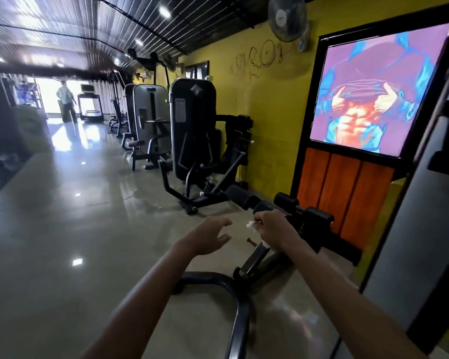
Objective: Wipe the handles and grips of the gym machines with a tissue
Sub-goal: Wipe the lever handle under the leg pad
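- Head view: the right hand point(271, 228) is curling its fingers round a crumpled white tissue point(252, 224), which is poking out on the hand's left side and again just below the wrist.
- The tissue is sitting against the near end of a black foam grip point(240, 196), a padded roller on the low machine directly ahead; whether paper is actually touching foam under the fist I cannot tell.
- The grip's long axis is running up and to the left, away from the right hand, so by my judgement the wipe is calling for a slide outward along that line toward the free rounded end.
- The left hand point(213, 238) is hovering just beside the right, fingers spread and relaxed, holding nothing; it is pointing toward the same roller but lying slightly farther from it than the right hand.
- A second black roller point(287, 200) is sticking out on the far side of the post, to the right of the fist and about as close to it.
- The foam is looking matte and dark, slightly worn, with no marks I can make out.
- Further selectorised machines point(192, 125) are lining the yellow wall point(270, 99) beyond, presumably awaiting the same treatment.
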A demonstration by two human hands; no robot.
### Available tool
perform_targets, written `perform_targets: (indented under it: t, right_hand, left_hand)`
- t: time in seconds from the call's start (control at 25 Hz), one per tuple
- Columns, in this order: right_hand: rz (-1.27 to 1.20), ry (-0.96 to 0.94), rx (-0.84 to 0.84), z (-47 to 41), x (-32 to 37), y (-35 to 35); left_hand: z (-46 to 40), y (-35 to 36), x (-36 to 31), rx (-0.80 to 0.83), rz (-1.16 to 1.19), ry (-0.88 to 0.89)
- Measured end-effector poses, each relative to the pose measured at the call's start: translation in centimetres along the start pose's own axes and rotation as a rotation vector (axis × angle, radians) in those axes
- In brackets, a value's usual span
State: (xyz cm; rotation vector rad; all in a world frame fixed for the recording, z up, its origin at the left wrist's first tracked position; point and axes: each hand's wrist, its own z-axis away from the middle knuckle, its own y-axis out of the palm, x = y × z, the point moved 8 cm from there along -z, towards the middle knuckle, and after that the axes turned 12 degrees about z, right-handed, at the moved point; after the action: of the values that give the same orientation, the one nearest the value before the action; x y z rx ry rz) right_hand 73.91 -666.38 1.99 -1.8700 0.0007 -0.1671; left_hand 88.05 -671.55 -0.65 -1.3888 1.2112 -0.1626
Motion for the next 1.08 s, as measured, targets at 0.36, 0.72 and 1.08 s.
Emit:
perform_targets:
  t: [0.36, 0.72, 1.08]
  right_hand:
    - [-0.016, 0.089, -0.014, -12.6, -5.5, 5.6]
    - [-0.011, 0.287, 0.027, -23.4, -15.8, 10.1]
    - [-0.047, 0.623, 0.009, -27.3, -27.7, 16.1]
  left_hand:
    - [-12.1, 0.8, 7.4, 0.026, 0.026, 0.039]
    - [-28.0, 5.5, 12.5, 0.150, 0.063, 0.097]
    - [-44.0, 14.6, 15.1, 0.396, 0.083, 0.382]
